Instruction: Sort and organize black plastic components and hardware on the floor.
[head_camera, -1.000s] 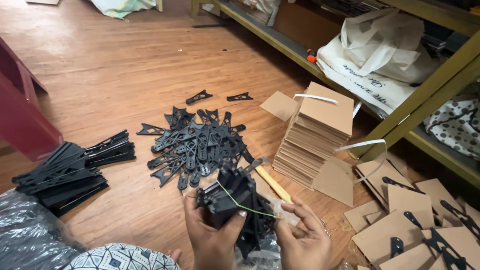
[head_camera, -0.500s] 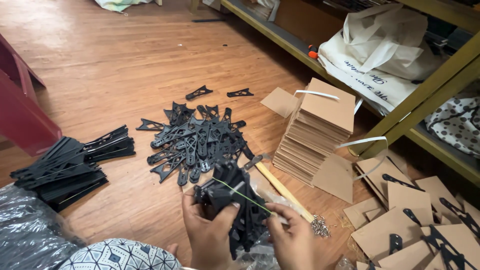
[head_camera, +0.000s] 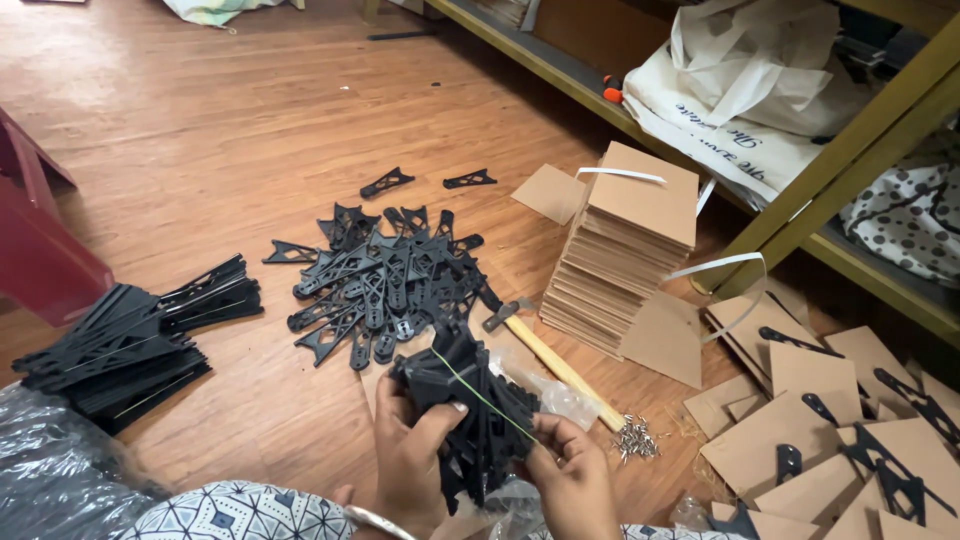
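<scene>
My left hand grips a thick bundle of black flat plastic pieces low in the middle of the head view. A thin yellow-green band runs slantwise across the bundle. My right hand holds the bundle's right side, fingers pinching near the band's lower end. Just beyond the bundle lies a loose heap of the same black pieces on the wooden floor.
Banded bundles of black pieces lie left. A tall stack of brown cards stands right, with a hammer and small nails beside it. Cards with black pieces lie far right. A shelf frame holds bags.
My right hand has slid back from the bundle's front to its right side, drawing the band taut across it. The view shifted slightly.
</scene>
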